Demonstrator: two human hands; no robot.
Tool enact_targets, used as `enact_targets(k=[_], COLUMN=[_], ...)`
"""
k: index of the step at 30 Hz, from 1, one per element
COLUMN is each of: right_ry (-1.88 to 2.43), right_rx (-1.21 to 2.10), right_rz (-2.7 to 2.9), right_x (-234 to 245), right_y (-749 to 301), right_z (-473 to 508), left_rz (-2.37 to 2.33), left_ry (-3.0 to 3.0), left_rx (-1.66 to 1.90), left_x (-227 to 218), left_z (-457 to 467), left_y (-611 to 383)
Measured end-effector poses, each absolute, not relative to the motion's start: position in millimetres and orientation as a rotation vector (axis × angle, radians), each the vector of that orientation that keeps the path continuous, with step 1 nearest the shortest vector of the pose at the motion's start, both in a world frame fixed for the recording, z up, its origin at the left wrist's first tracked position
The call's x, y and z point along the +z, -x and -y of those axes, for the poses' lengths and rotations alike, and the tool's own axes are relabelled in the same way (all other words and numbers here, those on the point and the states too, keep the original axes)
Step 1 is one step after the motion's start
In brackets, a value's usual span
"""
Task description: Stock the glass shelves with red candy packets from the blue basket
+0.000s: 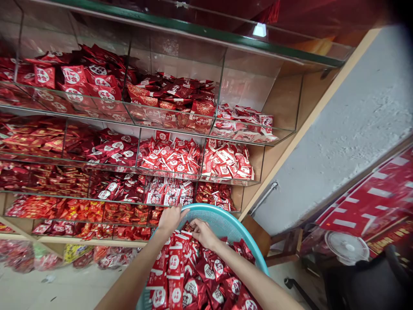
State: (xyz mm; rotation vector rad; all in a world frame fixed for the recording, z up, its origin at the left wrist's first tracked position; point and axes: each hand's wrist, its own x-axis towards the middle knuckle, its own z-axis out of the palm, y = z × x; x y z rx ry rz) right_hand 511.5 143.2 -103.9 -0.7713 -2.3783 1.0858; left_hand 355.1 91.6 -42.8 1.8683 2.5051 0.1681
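A teal plastic basket (222, 217) heaped with red snack packets (193, 275) sits in front of me at the bottom centre. My left hand (169, 219) grips the basket's far rim, fingers curled over the edge. My right hand (202, 232) rests on the packets just inside that rim, its fingers bent and pinched on a red packet (186, 228) at the top of the heap. Both forearms reach up from the bottom of the view.
Glass shelves (161, 116) divided into compartments hold piles of red packets across several tiers. A wooden frame (309, 120) borders the shelving on the right, beside a grey wall (355, 129). A small white fan (346, 247) and red cartons (371, 202) stand at the lower right.
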Motion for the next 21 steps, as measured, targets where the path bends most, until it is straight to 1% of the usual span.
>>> enact_targets(k=[5,10,15,18,21], right_ry=[0.837,0.842,0.808,0.902,1.125], right_rx=[0.928,0.893,0.804,0.677,0.529], right_rz=[2.464,2.504,2.435,2.328,2.289], right_x=[-98.5,-94.7,-68.0,-47.7,-36.8], right_y=[-508.8,-512.4,-527.2,-536.8,-546.5], right_z=[-136.4,-133.2,-155.3,-184.5,-215.7], left_rz=[-2.491,-2.506,-2.512,-2.525,-2.523], left_ry=[-1.856,-1.835,-1.863,-1.832,-1.810], left_rx=[0.145,0.129,0.147,0.126,0.111], left_x=[-40.3,-39.5,-39.6,-37.7,-36.1], left_z=[-90.4,-90.5,-90.3,-89.6,-89.0], left_y=[-356.3,-357.0,-356.9,-358.0,-358.9])
